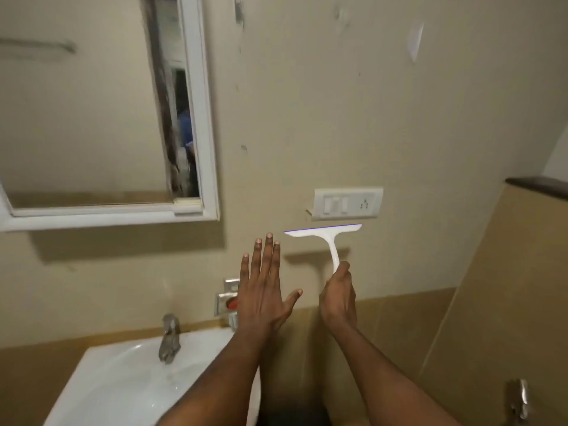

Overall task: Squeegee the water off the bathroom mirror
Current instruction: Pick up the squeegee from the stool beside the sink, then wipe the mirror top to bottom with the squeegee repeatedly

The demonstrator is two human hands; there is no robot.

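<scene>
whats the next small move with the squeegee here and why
Probably carry the squeegee up and left to the mirror. The right hand grips its handle, but the blade sits below the switch plate, off the glass. The left hand is open and empty.

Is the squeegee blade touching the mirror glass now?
No, the right hand holds the squeegee up before the bare wall, well to the right of the mirror.

In front of you the beige wall [338,118] carries a white-framed mirror [92,118], a switch plate [347,203], and below, the white sink [123,379] with its tap [169,336].
</scene>
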